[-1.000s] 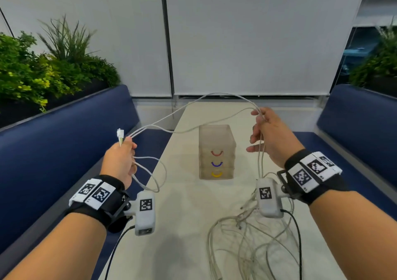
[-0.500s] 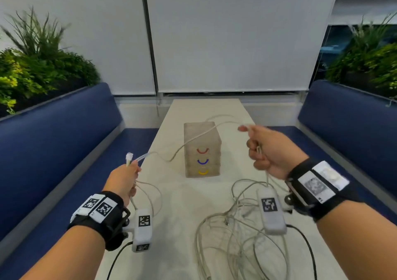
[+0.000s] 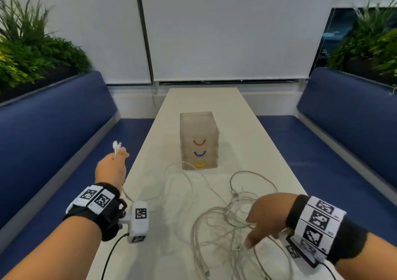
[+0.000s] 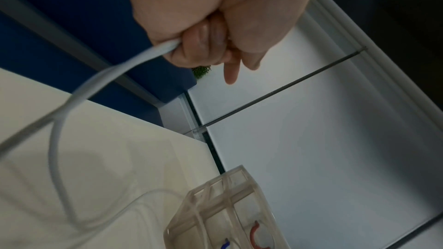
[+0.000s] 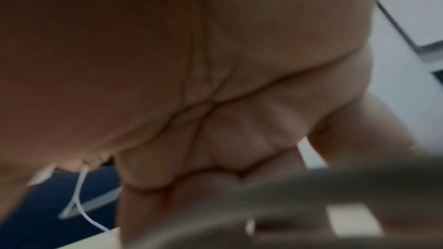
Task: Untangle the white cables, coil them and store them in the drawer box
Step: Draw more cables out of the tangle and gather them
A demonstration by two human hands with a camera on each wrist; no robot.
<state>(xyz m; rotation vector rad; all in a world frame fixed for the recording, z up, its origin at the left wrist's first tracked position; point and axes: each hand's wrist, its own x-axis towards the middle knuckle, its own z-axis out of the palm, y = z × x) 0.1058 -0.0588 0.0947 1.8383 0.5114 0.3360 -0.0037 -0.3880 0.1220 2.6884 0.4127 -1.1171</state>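
Two hands: both are seen over the near end of the table (image 3: 266, 133), wrists strapped with marker bands.
Left hand (image 3: 111, 169): raised off the left table edge, fist curled round one white cable (image 4: 100, 80); two connector ends (image 3: 117, 146) are seen poking up from the fist, so both ends seem to be gathered there.
Held cable run: from the fist it is seen dropping down and rightward across the table, toward the drawer box and the pile.
Right hand (image 3: 269, 215): lowered onto the tangle, fingers loosely spread and pointing down and to the left; whether a strand is pinched cannot be told, the wrist view being blurred.
Cable tangle (image 3: 232, 221): a loose heap of pale loops lying on the near right part of the table, directly under and just ahead of the right hand, well apart from the left.
Nearer hand: the right, judged to be the one to sort or feed slack.
Long axis: the freed cable is judged to run left to right between fist and heap, so coiling would draw slack leftward.
Drawer box (image 3: 198, 140): translucent, standing beyond both hands on the table's centre line; red, blue and yellow handles face the person; all drawers look closed.
Risk: loops may be dragged along if slack is pulled fast.
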